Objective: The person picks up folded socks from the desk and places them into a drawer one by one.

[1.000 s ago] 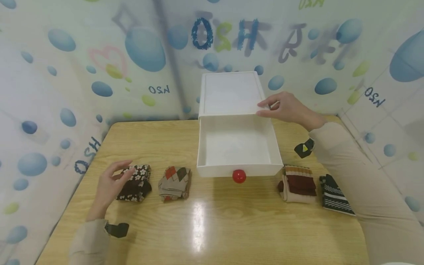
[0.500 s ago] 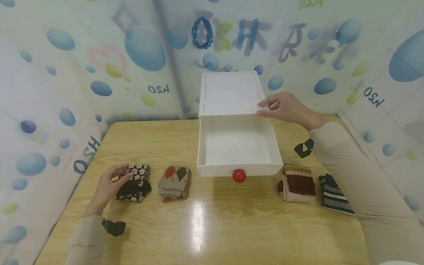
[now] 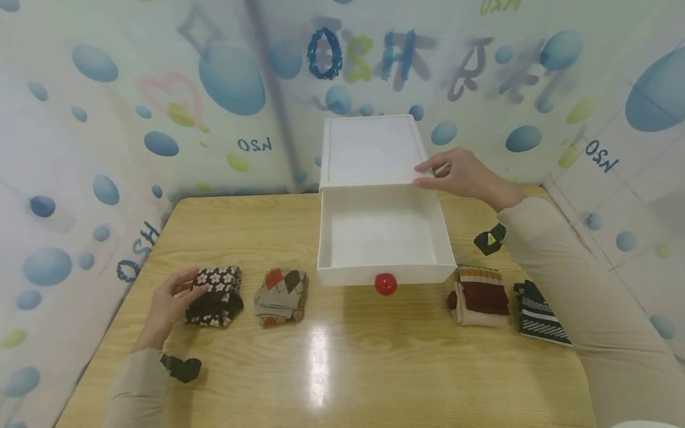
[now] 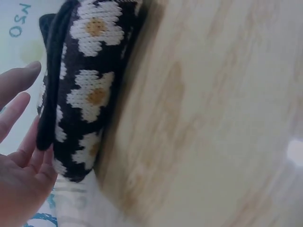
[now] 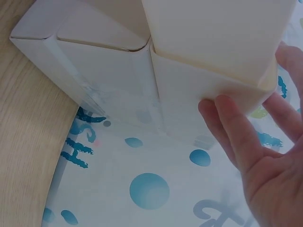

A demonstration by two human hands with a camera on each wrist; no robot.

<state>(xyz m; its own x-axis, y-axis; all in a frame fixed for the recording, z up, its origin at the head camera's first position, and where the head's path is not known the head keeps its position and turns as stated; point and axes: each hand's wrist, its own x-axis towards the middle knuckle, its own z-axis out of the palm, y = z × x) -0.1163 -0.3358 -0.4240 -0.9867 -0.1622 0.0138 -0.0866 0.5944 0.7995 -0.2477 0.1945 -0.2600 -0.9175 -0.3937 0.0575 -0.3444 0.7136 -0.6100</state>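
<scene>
A white box casing (image 3: 370,151) stands at the back of the table with its drawer (image 3: 380,238) pulled out toward me. The drawer is bare inside and has a round red knob (image 3: 386,284). My right hand (image 3: 462,175) rests its fingertips on the casing's right front corner; in the right wrist view, extended fingers (image 5: 236,127) touch its side. At the left, my left hand (image 3: 170,306) is at a folded pair of black socks with white flowers (image 3: 216,297). Its thumb overlaps their near side, and some fingers go out of sight behind the socks (image 4: 90,94) in the left wrist view.
Argyle socks (image 3: 280,296) lie folded between the flowered pair and the drawer. Right of the drawer are maroon and beige socks (image 3: 480,297) and dark striped socks (image 3: 540,315), the latter beside the right sleeve. A patterned curtain (image 3: 342,89) hangs behind the wooden table (image 3: 374,368).
My left hand has lowered and settled closer around the left side of the flowered socks. The right hand stays on the casing corner, and the drawer has not moved.
</scene>
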